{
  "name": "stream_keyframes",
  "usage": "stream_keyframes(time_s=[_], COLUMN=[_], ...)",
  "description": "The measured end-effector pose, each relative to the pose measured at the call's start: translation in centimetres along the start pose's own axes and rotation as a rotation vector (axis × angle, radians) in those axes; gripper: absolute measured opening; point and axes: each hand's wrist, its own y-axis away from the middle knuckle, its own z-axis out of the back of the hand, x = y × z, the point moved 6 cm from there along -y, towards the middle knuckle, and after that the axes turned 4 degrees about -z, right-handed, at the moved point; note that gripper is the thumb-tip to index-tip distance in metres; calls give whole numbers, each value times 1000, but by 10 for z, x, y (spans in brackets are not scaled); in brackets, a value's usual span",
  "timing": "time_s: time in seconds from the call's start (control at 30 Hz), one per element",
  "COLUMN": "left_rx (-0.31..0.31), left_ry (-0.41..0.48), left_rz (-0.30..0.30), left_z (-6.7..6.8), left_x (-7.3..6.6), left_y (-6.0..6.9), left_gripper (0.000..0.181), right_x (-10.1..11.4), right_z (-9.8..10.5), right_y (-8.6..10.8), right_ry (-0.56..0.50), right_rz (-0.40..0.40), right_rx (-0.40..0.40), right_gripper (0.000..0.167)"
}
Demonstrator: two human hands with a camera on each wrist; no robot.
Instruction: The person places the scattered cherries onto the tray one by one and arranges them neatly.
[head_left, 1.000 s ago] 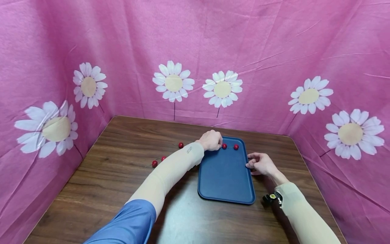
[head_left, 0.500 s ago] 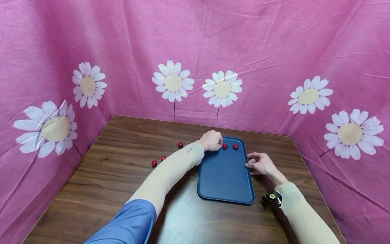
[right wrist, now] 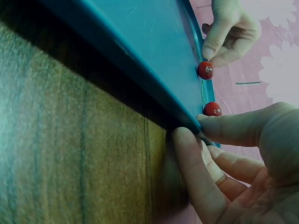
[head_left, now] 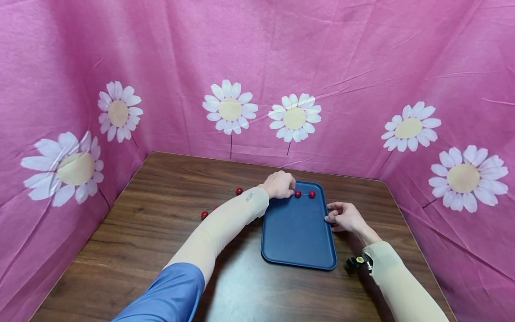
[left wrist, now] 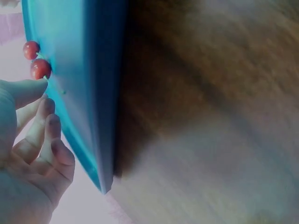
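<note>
A blue tray (head_left: 297, 237) lies on the wooden table with two red cherries at its far end. My left hand (head_left: 279, 184) reaches over the tray's far left corner. Thumb and forefinger pinch the stem of the left cherry (head_left: 297, 193), which rests on the tray; in the left wrist view this cherry (left wrist: 40, 68) sits just past the fingertips. Beside it is the right cherry (head_left: 312, 194), its stem pointing left. My right hand (head_left: 345, 216) holds the tray's right edge, the thumb (right wrist: 229, 128) on the rim and a finger (right wrist: 194, 163) at its outer side.
On the table left of the tray lie a cherry (head_left: 239, 191) at the back and another cherry (head_left: 204, 215) nearer, with one more partly hidden behind the left forearm. A pink cloth (head_left: 257, 53) with daisies stands around the table's back and sides.
The pinched cherry has shifted very slightly to the right on the tray. Both hands and the tray are almost still.
</note>
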Motion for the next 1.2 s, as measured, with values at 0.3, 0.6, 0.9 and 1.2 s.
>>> stream_keyframes(time_s=[0.3, 0.6, 0.9, 1.2], left_rx=[-14, -42, -55, -117], left_ry=[62, 115, 138, 144], left_rz=[-42, -99, -117, -148], left_z=[22, 54, 76, 97], left_x=[-1, 7, 21, 39], left_y=[8, 33, 69, 95], left_gripper=[31, 34, 36, 34], right_x=[0, 2, 3, 1], right_z=[0, -1, -1, 2], right_y=[0, -3, -2, 0], right_ry=[-6, -3, 7, 12], right_rz=[-7, -11, -4, -20], right_rx=[0, 1, 3, 2], right_gripper=[54, 54, 54, 55])
